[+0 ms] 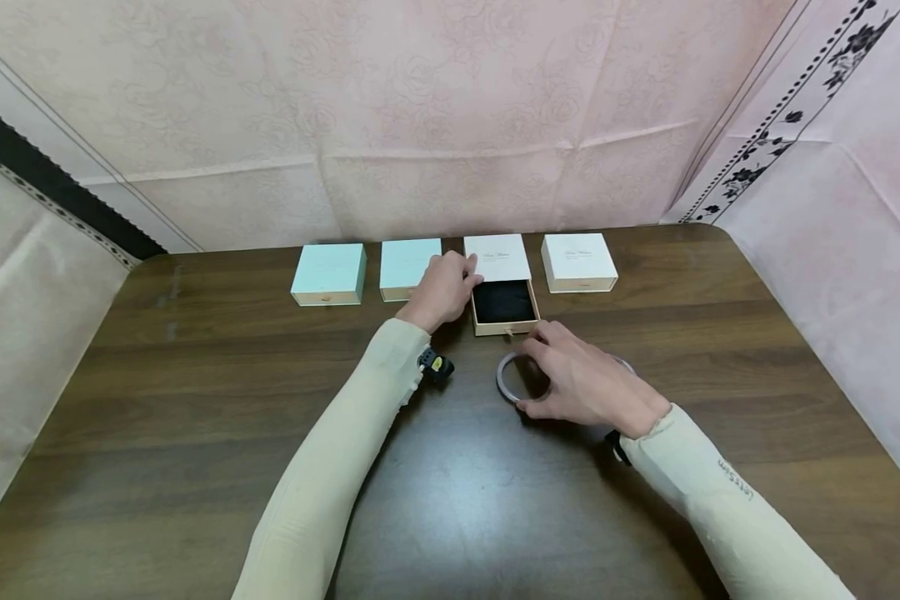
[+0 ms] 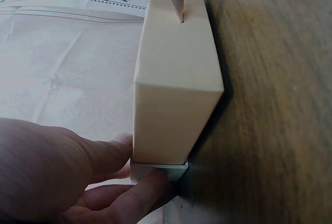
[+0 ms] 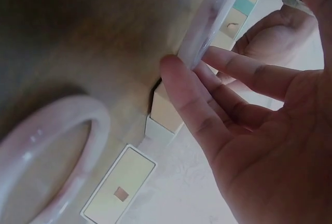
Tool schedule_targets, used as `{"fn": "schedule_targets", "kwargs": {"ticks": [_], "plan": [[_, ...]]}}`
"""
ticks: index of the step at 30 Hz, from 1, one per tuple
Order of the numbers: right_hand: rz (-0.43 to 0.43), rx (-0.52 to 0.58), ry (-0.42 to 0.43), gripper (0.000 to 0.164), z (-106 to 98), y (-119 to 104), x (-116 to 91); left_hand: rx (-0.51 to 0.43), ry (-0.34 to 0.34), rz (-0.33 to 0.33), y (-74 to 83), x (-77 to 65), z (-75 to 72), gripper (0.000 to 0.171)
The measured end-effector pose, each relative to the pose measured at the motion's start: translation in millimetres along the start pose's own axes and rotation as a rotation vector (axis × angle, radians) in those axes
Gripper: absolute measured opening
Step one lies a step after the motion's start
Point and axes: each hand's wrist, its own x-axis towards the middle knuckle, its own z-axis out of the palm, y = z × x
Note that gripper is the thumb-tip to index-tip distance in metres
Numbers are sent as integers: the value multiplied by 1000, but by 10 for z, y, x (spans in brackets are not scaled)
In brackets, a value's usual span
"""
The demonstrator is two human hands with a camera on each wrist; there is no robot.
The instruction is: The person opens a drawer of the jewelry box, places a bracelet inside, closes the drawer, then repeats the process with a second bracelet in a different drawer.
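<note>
My left hand grips the left side of a white box sleeve, thumb and fingers on either side of it in the left wrist view. From this sleeve a cream drawer with a ribbon tab stands pulled out toward me, its inside lined in black. Just in front of the drawer, my right hand pinches a pale lilac bangle between thumb and fingertips. A second pale bangle lies on the table beside that hand, mostly hidden under it in the head view.
Two mint-green boxes, one at the far left and one beside my left hand, stand in the row. A shut white box stands at its right end. Patterned cloth hangs behind the wooden table.
</note>
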Motion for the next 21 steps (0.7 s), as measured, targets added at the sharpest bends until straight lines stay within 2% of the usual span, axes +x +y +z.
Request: {"fn": "schedule_targets", "kwargs": {"ticks": [7,21], "plan": [[-7,5,1,56,-57,30,41,1,6,-3,3,-2,4,44],[-2,-3,13,59,-171,58,115,7,4,-4,-1,10,5,45]]}}
